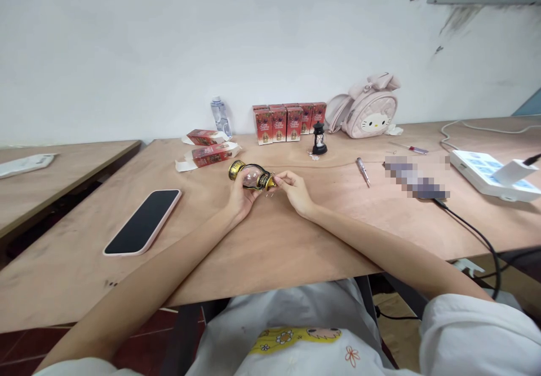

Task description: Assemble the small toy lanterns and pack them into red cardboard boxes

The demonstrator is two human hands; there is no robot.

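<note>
Gold-and-black miniature lantern (255, 176) is just about mid-frame, held on its side over the tabletop (270, 235), flared gold base toward the left of the frame, pointed cap toward the right. I have the left hand (242, 200) closed around the body at the clear globe, thumb on the near side; the right hand (298, 193) has thumb and fingertips pinched at the cap end. Hands are apart but near each other, both on the same piece. I'd guess it's light: hollow-looking globe, thin frame, one hand carries it. Shell reads as stiff plastic, maybe metal; can't tell from here. Globe looks smooth and shiny, so I'd expect it to slip and twist under a loose grip, and it's likely the part that cracks or scuffs if squeezed. For a firm hold I'd go for the gold base or the dark frame bars, force low, and keep the cap to a fingertip pinch. Thin bits show by the cap, just beside the right fingertips; too small to identify, so I'd treat that end as delicate and not lever on it. Black miniature lantern (319, 139), right of centre, stands upright, well apart from both hands.
</note>
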